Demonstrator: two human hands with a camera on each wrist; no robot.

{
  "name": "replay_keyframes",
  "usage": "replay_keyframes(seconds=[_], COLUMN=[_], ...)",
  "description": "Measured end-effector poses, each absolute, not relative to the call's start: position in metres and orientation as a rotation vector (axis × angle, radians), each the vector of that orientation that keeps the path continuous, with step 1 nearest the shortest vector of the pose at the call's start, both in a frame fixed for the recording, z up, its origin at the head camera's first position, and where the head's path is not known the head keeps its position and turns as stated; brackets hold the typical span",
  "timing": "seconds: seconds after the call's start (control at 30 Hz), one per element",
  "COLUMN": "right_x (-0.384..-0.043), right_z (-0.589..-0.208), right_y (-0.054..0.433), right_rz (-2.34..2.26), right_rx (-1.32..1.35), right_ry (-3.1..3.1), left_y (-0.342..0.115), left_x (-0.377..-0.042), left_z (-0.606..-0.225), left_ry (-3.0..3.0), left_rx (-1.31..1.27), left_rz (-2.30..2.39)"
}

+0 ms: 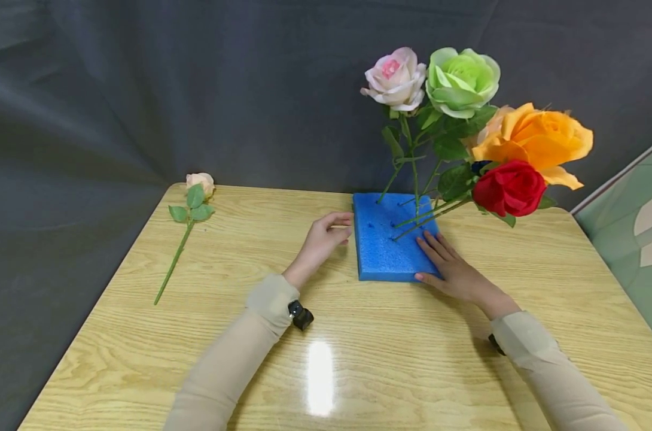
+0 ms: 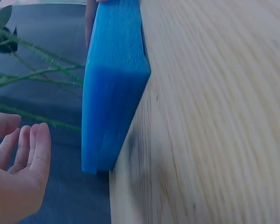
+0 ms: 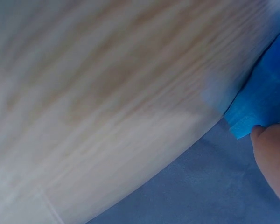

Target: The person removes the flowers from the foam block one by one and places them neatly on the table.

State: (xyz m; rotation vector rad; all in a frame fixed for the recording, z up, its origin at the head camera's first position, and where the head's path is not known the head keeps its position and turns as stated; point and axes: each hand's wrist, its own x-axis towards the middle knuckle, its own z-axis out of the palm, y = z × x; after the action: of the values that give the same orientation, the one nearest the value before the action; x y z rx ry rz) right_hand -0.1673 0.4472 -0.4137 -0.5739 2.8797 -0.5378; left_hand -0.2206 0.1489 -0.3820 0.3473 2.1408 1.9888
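At the far edge of the bench (image 1: 412,359), saw 1 blue foam block (image 1: 382,257). Counted at least 5 stemmed blooms above it: 1 pink rose (image 1: 396,84), 1 green rose (image 1: 463,84), 1 orange rose (image 1: 547,140), 1 half-hidden peach rose (image 1: 495,123), 1 red rose (image 1: 511,188). Found left hand (image 1: 322,238) just beside its left side, loosely curved, grasping nothing; right hand (image 1: 456,272) spread against the near right corner, unclenched. Noted 1 cream rose (image 1: 195,195) lying near the left edge, with broad bench between.
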Motion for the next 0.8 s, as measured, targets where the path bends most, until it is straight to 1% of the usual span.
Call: replay_keyframes(seconds=[0.3, 0.8], right_x=[-0.165, -0.165], right_z=[-0.41, -0.409], right_y=[0.441, 0.441], right_rz=[-0.597, -0.507], right_rx=[-0.553, -0.556], right_ry=[2.863, 2.877], left_y=[0.184, 0.224], left_x=[-0.217, -0.209], left_z=[-0.383, -0.392], left_ry=[2.266, 2.249], left_rx=[0.521, 0.476], left_rz=[1.836, 1.934])
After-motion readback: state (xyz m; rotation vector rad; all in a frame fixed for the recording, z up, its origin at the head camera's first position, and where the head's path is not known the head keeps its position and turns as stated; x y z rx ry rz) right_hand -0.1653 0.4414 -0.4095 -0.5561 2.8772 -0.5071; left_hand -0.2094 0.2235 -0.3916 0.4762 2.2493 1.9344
